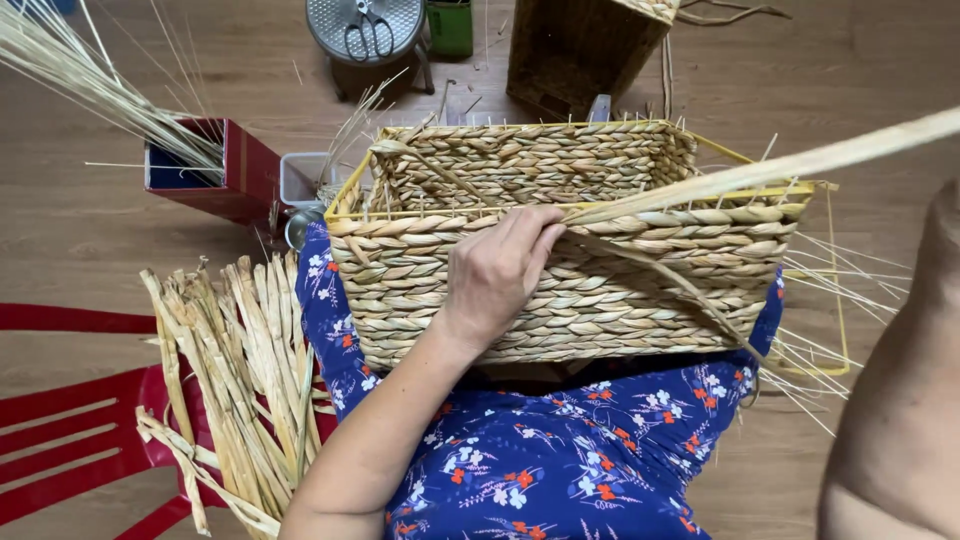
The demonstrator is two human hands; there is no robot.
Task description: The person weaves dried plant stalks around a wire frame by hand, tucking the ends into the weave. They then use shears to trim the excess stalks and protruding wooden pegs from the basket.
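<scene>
— While the left hand (497, 268) is pressing against the front wall of the woven basket (560, 250), what are you worrying about in this head view?

— The long flat strand (760, 170). The left fingertips are pinching its near end at the rim, fingers curled closed on it, and it is stretching away to the upper right. It is looking dry and stiff (brittle stuff, I judge), so a sharp bend at the rim could be cracking it.

— And the right hand?

— Only the bare right arm (900, 420) is showing at the edge; the hand is out of view, so I cannot tell what its fingers are doing. If it is pulling unevenly, the braid could be loosening.

— Where is the basket sitting?

— It is resting on the lap, on blue floral cloth (560, 450), tilted toward the camera. Its walls are thick twisted braids, pale straw-coloured, on a yellow wire frame (835, 300); thin spokes are sticking out at the right and could be snagging the cloth.

— Anything beside it?

— A bundle of flattened dried stalks (235, 380) is lying on a red chair (70, 420), and scissors (368, 30) are resting on a round metal stool.
</scene>
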